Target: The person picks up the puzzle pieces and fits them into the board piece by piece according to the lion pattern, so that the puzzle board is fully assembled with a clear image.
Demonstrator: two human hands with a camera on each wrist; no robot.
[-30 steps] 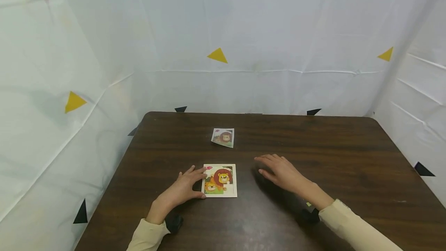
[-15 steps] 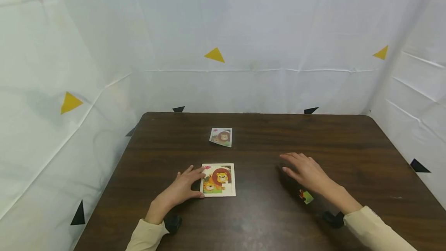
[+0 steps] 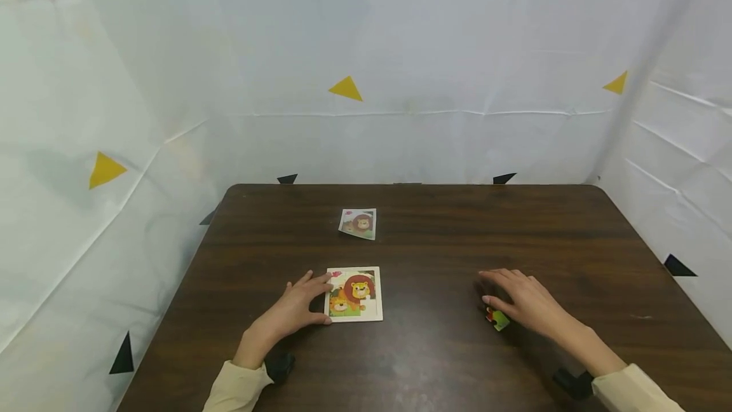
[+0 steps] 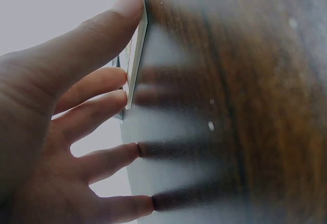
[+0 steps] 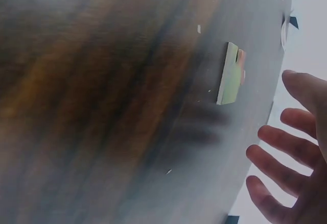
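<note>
On the dark table lies a square lion jigsaw puzzle board [image 3: 353, 295], with a bare cream gap at its lower right. My left hand [image 3: 293, 308] rests at the board's left side, fingers spread. In the left wrist view the thumb [image 4: 110, 30] touches the board's edge [image 4: 135, 55], as do two fingertips further along. Far to the right, my right hand [image 3: 528, 301] hovers beside and partly over a loose green and red puzzle piece [image 3: 499, 319]. The right wrist view has this piece [image 5: 230, 76] flat on the table, apart from the relaxed fingers [image 5: 286, 145].
Behind the board lies a small paper picture [image 3: 358, 224] of the same lion scene, one corner curling up. White sheeting [image 3: 434, 49] with yellow and black triangles surrounds the wooden table [image 3: 434, 208].
My right hand has moved right, away from the board, then down to the loose piece, which was mostly hidden under the arm earlier. The left hand stays at the board. The view has shifted slightly.
</note>
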